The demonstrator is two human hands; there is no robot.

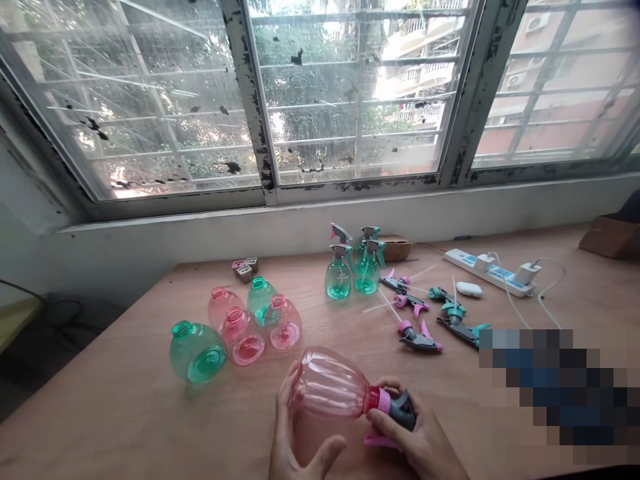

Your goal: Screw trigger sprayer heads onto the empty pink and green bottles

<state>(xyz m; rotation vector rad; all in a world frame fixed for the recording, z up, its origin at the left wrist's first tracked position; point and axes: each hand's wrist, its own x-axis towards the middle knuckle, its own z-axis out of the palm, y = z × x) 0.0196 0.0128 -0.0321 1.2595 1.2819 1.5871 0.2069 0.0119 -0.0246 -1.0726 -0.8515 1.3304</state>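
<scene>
Head view puts the pink bottle (333, 383) at the near middle of the table (115, 417), lying tilted between both hands with its neck to the right. My right hand (423, 433) has its grip clamped around the spray head (404, 413), thumb by the pink collar (384, 401). My left hand (286, 440) cups the base with its fingers, thumb standing apart, so that grip isn't closed. I can't tell whether the collar is fully seated, or whether the bottle touches the table.

To do this well, I'd hold neck and collar in one line, steady the body lightly with the left so the thin-looking wall doesn't buckle, and turn only at the collar, leaving the pink trigger (383, 442) alone.

Most room for my elbows lies near left, short of the table's slanting left edge. Far left, the open bottles (243, 337) sit close together and could topple; far right, the loose spray heads (420, 340) limit a wide swing. Near right, a blurred patch hides what's there.
</scene>
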